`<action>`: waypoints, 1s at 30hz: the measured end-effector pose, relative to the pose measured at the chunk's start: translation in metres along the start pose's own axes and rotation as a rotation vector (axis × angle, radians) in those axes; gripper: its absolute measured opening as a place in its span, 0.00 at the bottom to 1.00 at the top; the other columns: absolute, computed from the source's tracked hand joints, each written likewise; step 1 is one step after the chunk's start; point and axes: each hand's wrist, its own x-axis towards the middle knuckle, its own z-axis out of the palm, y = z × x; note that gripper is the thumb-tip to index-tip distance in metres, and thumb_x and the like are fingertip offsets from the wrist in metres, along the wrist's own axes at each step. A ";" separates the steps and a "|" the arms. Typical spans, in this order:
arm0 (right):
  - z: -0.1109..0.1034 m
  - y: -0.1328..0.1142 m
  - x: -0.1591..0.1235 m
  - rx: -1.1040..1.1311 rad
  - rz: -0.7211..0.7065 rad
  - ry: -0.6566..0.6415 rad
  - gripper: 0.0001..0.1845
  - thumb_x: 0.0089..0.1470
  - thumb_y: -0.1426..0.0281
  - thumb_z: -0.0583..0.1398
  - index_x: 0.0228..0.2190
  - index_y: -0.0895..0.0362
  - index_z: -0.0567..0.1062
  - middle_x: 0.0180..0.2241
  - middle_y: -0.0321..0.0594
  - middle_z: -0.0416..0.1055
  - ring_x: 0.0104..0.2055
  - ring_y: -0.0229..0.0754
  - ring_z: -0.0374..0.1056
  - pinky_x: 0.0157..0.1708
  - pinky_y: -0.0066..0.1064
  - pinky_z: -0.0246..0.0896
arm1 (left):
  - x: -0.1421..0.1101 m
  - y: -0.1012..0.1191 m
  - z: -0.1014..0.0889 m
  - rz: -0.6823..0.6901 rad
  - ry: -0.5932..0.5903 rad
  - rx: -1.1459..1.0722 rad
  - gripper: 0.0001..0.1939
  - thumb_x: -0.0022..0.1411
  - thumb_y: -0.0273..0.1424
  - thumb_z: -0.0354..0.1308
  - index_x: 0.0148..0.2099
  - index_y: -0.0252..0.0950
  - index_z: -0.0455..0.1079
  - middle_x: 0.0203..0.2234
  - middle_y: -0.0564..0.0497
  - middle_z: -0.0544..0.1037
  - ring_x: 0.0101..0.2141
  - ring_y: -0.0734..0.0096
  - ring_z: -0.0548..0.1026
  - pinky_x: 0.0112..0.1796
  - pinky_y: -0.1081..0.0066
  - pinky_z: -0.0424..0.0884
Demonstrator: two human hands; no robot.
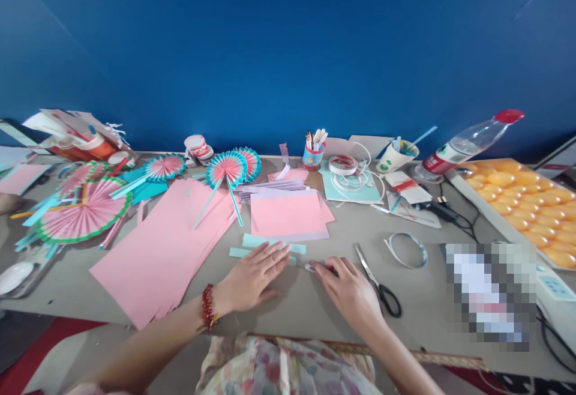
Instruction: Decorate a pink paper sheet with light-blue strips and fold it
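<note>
My left hand (255,272), with a red beaded bracelet (207,306) at the wrist, lies flat with its fingers stretched over a light blue paper strip (239,253). A second blue strip (294,249) is just beyond the fingertips. My right hand (345,287) has its fingers curled down at the table, beside the strip's right end. A small whitish, shiny piece (309,268) pokes out at its fingertips; its kind is not clear. Close by on the right lie scissors (375,278) with black handles. Pink paper sheets (288,214) lie beyond the strips.
Large pink sheets (148,245) spread at left, near folded paper fans (85,206). At the back stand a pen cup (313,156), a paper cup (396,158) and a tilted bottle (468,146). A white tape ring (407,251) and a pixelated object (488,299) lie at right.
</note>
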 end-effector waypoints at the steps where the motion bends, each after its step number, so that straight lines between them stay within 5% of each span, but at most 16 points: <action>1: 0.001 0.000 0.000 -0.002 0.005 -0.005 0.17 0.67 0.69 0.51 0.47 0.50 0.78 0.35 0.42 0.72 0.36 0.44 0.67 0.34 0.33 0.61 | -0.001 0.001 0.001 0.021 -0.020 0.002 0.38 0.70 0.45 0.53 0.73 0.35 0.45 0.69 0.41 0.53 0.68 0.55 0.50 0.66 0.53 0.49; 13: 0.003 0.003 -0.003 -0.039 -0.030 0.013 0.16 0.66 0.71 0.53 0.50 0.50 0.77 0.36 0.40 0.72 0.37 0.42 0.67 0.35 0.31 0.60 | -0.005 0.001 0.011 -0.001 -0.116 0.076 0.43 0.70 0.54 0.45 0.74 0.35 0.36 0.71 0.43 0.45 0.70 0.58 0.46 0.68 0.56 0.39; 30: 0.009 0.001 -0.008 -0.024 -0.059 0.037 0.17 0.63 0.75 0.56 0.50 0.53 0.77 0.36 0.41 0.71 0.37 0.42 0.66 0.37 0.31 0.61 | -0.005 0.001 0.011 0.011 -0.100 0.089 0.43 0.70 0.54 0.45 0.74 0.35 0.35 0.71 0.43 0.46 0.70 0.59 0.46 0.68 0.56 0.42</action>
